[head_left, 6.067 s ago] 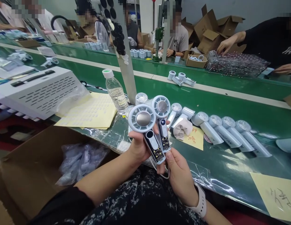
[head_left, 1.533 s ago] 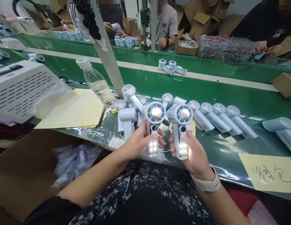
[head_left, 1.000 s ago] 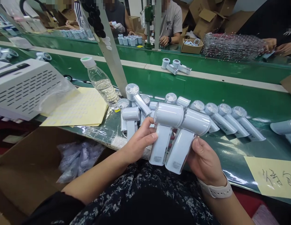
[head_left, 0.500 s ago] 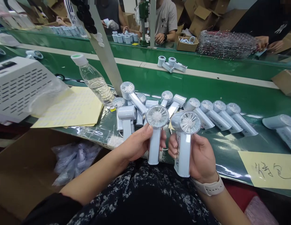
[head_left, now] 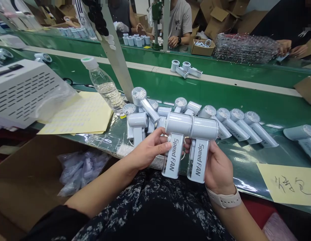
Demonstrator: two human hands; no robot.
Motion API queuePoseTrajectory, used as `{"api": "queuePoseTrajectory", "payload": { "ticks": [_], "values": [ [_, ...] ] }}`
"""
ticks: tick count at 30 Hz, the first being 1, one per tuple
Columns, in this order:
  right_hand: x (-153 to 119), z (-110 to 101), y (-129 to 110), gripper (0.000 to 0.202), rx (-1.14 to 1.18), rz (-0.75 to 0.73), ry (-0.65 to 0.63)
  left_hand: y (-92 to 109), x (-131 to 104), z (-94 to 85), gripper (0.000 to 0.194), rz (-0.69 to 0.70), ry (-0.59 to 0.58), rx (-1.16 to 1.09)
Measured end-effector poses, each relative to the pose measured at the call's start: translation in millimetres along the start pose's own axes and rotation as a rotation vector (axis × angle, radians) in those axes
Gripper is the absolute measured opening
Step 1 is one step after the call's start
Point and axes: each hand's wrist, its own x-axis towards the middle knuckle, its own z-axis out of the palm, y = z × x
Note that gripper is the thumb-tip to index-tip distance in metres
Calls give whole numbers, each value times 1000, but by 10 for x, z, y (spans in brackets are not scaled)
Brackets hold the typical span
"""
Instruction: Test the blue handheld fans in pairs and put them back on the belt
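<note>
My left hand (head_left: 155,147) is closed around the handle of a light blue handheld fan (head_left: 174,155), thumb on its side. A second handheld fan (head_left: 198,160) of the same kind is gripped by my right hand (head_left: 219,167), whose fingers are mostly hidden behind it. Both fans are upright above my lap, "Speed FAN" lettering toward me, their round barrels lying sideways and end to end. Behind them on the bench is a loose pile of like fans (head_left: 137,120). To the right of the pile, more fans (head_left: 237,129) lie slanted in a row.
A water bottle (head_left: 106,88) stands by a slanted post (head_left: 117,63), beside yellow sheets (head_left: 77,113) and a vented white box (head_left: 27,90). A handwritten yellow note (head_left: 288,182) lies at right. An open carton (head_left: 32,167) sits below left. Co-workers sit across the green belt (head_left: 220,77).
Both fans have turned in my hands: their round grilles faced me before, and now the barrel sides and lettered handles do. The two barrels have come together. The view has shifted slightly.
</note>
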Motion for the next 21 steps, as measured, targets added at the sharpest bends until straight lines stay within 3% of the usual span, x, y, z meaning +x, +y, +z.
{"api": "queuePoseTrajectory", "payload": {
  "ticks": [8, 15, 18, 21],
  "values": [
    [3, 65, 17, 28, -16, 27, 100, 14, 15, -18, 46, -18, -34, 30],
    [-15, 26, 20, 34, -73, -18, -8, 44, 10, -32, 46, -47, -13, 109],
    [-84, -33, -24, 34, -204, -188, -85, 83, -47, -34, 44, 14, 11, 291],
    [-179, -74, -96, 45, -494, -419, -230, 127, -119, -9, 45, 180, 13, 509]
  ]
}}
